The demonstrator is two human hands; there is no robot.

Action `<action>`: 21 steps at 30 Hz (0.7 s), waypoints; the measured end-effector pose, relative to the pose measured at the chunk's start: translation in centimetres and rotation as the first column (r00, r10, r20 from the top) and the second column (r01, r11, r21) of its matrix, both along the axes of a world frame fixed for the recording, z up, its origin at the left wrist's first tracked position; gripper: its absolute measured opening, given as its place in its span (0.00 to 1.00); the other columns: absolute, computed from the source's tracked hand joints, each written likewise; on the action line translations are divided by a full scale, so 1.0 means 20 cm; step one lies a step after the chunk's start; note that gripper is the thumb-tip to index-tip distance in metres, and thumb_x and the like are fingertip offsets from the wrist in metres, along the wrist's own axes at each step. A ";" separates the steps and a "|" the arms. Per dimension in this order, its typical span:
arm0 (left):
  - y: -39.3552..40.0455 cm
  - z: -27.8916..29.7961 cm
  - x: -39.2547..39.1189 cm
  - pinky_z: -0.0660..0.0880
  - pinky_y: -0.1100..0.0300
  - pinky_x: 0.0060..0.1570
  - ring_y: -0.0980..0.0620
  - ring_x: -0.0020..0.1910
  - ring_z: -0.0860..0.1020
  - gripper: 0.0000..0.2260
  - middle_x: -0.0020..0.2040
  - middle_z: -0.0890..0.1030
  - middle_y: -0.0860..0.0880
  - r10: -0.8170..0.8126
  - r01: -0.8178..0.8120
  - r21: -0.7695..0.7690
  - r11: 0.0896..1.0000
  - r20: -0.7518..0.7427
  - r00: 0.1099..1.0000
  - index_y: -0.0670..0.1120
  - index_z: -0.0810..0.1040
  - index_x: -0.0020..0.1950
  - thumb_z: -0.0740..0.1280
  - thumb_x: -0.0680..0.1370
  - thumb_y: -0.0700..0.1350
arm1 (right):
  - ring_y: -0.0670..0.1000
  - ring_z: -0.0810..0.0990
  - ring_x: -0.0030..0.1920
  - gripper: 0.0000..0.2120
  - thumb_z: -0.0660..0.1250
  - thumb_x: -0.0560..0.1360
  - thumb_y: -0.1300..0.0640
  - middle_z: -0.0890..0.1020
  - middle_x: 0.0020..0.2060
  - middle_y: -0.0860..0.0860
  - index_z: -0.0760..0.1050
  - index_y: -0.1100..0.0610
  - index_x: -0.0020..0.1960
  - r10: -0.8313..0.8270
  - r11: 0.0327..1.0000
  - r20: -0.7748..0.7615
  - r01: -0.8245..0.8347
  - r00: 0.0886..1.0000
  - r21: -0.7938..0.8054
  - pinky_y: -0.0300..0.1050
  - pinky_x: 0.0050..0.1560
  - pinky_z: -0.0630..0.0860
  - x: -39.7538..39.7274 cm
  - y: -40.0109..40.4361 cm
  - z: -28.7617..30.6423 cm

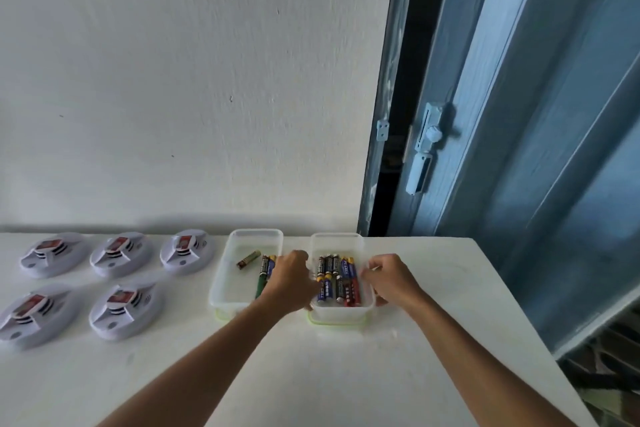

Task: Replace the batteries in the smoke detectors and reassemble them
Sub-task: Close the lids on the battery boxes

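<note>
Several white smoke detectors (pixel 122 254) with red labels lie in two rows on the left of the white table (pixel 311 374). Two clear plastic tubs stand side by side at the back. The right tub (pixel 337 239) holds several batteries (pixel 337 279). My left hand (pixel 289 282) grips its left wall and my right hand (pixel 389 279) grips its right wall. The left tub (pixel 254 236) holds a brown battery (pixel 248 259) and a few more batteries partly hidden behind my left hand.
A white wall runs along the back of the table. A blue door (pixel 519 149) with a pale handle (pixel 424 149) stands to the right, past the table's right edge. Bare tabletop lies between my forearms and in front of the tubs.
</note>
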State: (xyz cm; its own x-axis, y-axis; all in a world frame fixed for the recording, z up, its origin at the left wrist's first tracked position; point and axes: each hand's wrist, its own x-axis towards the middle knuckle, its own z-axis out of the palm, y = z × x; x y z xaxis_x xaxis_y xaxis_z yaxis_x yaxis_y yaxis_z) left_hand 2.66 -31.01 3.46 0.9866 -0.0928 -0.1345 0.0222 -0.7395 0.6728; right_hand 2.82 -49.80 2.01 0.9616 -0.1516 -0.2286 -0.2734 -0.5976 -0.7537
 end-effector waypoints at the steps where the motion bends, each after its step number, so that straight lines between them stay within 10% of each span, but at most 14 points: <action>1: 0.00 0.01 0.01 0.81 0.45 0.35 0.36 0.43 0.82 0.15 0.53 0.79 0.36 0.026 -0.027 -0.040 0.999 -0.022 0.999 0.37 0.74 0.56 0.66 0.70 0.32 | 0.52 0.80 0.33 0.07 0.65 0.77 0.61 0.81 0.37 0.55 0.77 0.62 0.41 0.002 1.000 0.009 -0.002 1.000 -0.003 0.49 0.37 0.81 0.00 0.00 0.00; 13: -0.15 0.06 0.05 0.81 0.51 0.32 0.47 0.34 0.80 0.07 0.42 0.81 0.43 0.115 -0.123 -0.447 0.886 -0.046 0.992 0.42 0.76 0.56 0.65 0.78 0.38 | 0.58 0.85 0.39 0.09 0.64 0.73 0.63 0.83 0.38 0.64 0.78 0.69 0.39 -0.149 0.986 0.201 0.130 0.968 0.101 0.41 0.27 0.72 0.07 -0.24 0.08; 17: -0.29 -0.09 0.06 0.74 0.58 0.40 0.44 0.44 0.80 0.08 0.42 0.83 0.45 -0.058 0.057 0.013 0.998 0.139 0.989 0.44 0.79 0.51 0.68 0.75 0.46 | 0.53 0.76 0.30 0.09 0.66 0.69 0.62 0.79 0.32 0.65 0.78 0.70 0.38 -0.184 0.983 0.247 0.182 0.951 0.029 0.41 0.27 0.67 0.05 -0.39 0.11; 21: -0.47 -0.19 0.06 0.73 0.55 0.50 0.41 0.54 0.78 0.24 0.55 0.81 0.44 -0.247 0.194 0.416 0.889 0.077 0.966 0.45 0.78 0.56 0.66 0.73 0.63 | 0.50 0.72 0.29 0.11 0.65 0.69 0.62 0.74 0.28 0.61 0.75 0.72 0.38 -0.200 0.978 0.274 0.207 0.941 0.003 0.39 0.26 0.65 0.03 -0.47 0.12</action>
